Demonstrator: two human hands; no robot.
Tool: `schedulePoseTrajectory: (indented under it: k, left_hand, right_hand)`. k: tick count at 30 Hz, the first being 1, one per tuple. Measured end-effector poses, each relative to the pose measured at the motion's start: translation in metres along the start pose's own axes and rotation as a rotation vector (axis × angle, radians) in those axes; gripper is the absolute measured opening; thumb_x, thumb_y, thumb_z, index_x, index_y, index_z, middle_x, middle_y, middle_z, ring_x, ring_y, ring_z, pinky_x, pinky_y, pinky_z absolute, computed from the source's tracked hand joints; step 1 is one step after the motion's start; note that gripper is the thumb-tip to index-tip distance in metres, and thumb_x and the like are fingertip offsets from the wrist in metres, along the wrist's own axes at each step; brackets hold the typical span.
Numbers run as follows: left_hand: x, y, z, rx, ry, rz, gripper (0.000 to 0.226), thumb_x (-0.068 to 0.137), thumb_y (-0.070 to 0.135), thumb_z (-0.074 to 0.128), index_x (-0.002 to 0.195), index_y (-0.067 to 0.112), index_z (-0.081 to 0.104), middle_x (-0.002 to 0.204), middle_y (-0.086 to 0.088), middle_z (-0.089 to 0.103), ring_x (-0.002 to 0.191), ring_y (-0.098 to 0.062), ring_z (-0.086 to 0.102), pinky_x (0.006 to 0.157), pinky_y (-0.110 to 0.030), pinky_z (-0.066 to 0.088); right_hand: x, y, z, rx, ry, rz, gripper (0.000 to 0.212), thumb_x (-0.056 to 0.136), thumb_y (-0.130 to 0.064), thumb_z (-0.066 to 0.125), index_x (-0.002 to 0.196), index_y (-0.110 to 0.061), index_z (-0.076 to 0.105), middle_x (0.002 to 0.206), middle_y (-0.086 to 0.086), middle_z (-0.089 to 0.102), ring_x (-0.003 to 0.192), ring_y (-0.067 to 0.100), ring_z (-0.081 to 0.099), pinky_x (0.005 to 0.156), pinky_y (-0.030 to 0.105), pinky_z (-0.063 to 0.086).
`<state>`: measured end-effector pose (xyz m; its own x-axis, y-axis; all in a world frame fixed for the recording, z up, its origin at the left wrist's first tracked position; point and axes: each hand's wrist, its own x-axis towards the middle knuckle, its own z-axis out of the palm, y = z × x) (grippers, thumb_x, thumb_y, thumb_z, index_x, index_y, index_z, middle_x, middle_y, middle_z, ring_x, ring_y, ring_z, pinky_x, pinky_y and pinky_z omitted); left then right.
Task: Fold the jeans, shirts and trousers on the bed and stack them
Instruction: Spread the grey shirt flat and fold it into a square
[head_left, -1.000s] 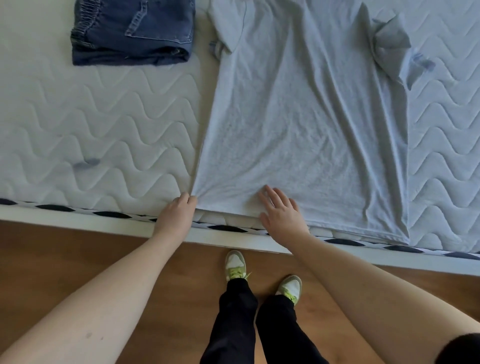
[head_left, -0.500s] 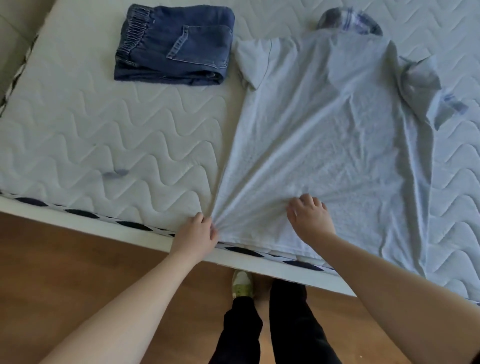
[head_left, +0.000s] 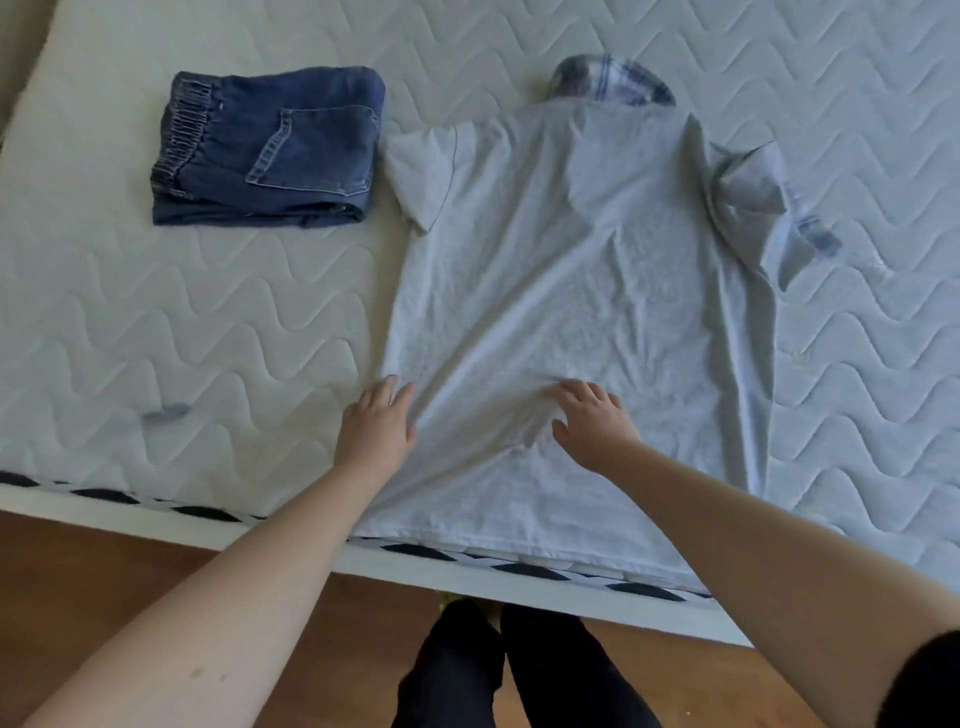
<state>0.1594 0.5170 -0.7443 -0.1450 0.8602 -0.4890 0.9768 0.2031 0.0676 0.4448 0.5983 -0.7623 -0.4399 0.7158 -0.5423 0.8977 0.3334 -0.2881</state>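
Fingers of the left hand lie straight and slightly apart, flat on the left edge of the grey shirt, clamped on nothing; this looks like smoothing or pinning the cloth rather than lifting it.

At about ten o'clock from that hand, well apart on the bed, sits a pair of jeans already folded into a thick block, waistband to the left and pocket on top. It reads as the start of the stack, parked clear of the working area. A small dark mark shows on the mattress near eight o'clock from the jeans.

Moving right, the shirt is spread with its hem toward the near bed edge, the collar end at twelve o'clock. Its left sleeve lies just beside the jeans. Creases fan up from between the two hands, so the cloth is probably being pulled flat before a fold.

Next, the right hand rests on the lower middle of the shirt, fingers spread and relaxed, holding nothing.

Above the collar a bit of checked cloth peeks out, mostly hidden. At two o'clock, the right sleeve is crumpled and flipped, and would likely need straightening first.
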Motion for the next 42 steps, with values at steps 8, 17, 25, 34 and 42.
schedulePoseTrajectory:
  k: [8, 17, 25, 34, 42]
  left_hand:
    - [0.07, 0.084, 0.001, 0.139, -0.124, 0.37, 0.076, 0.092, 0.05, 0.055, 0.155, 0.034, 0.016, 0.164, 0.001, 0.004, 0.149, -0.018, 0.007, 0.117, -0.038, 0.02]
    - [0.129, 0.144, -0.028, 0.18, -0.058, 0.475, 0.039, 0.092, 0.038, 0.048, 0.129, 0.026, 0.052, 0.128, -0.003, 0.046, 0.12, -0.023, 0.048, 0.095, -0.034, 0.041]
    - [0.207, 0.25, -0.053, 0.132, 0.028, 0.6, 0.037, 0.094, 0.034, 0.05, 0.127, 0.02, 0.051, 0.127, -0.007, 0.048, 0.12, -0.027, 0.047, 0.094, -0.039, 0.042]
    - [0.319, 0.363, -0.106, 0.079, 0.149, 0.512, 0.058, 0.096, 0.026, 0.053, 0.148, 0.012, 0.033, 0.158, -0.008, 0.025, 0.139, -0.03, 0.033, 0.109, -0.044, 0.03]
    - [0.378, 0.432, -0.132, 0.228, 0.103, 0.559, 0.065, 0.087, 0.024, 0.06, 0.146, 0.022, 0.035, 0.151, -0.009, 0.034, 0.141, -0.026, 0.028, 0.113, -0.038, 0.019]
  right_hand:
    - [0.011, 0.092, -0.038, 0.065, 0.039, 0.294, 0.059, 0.099, -0.039, 0.043, 0.154, -0.027, 0.022, 0.162, -0.001, 0.016, 0.148, 0.023, 0.014, 0.117, 0.043, 0.016]
    - [0.003, 0.157, -0.08, 0.183, 0.13, 0.578, 0.063, 0.1, -0.039, 0.044, 0.155, -0.026, 0.018, 0.164, 0.005, 0.013, 0.149, 0.028, 0.013, 0.117, 0.044, 0.017]
    - [0.048, 0.224, -0.119, 0.362, 0.37, 0.614, 0.061, 0.098, -0.035, 0.047, 0.153, -0.02, 0.026, 0.16, 0.007, 0.022, 0.145, 0.031, 0.02, 0.117, 0.045, 0.021]
    - [0.093, 0.309, -0.161, 0.968, 0.567, 0.819, 0.073, 0.092, -0.03, 0.057, 0.154, -0.019, 0.021, 0.151, 0.012, 0.036, 0.128, 0.032, 0.047, 0.102, 0.045, 0.046]
    - [0.097, 0.358, -0.169, 1.198, 0.499, 0.742, 0.008, 0.084, -0.018, 0.064, 0.088, -0.012, 0.068, 0.07, 0.0, 0.059, 0.063, 0.018, 0.055, 0.053, 0.022, 0.042]
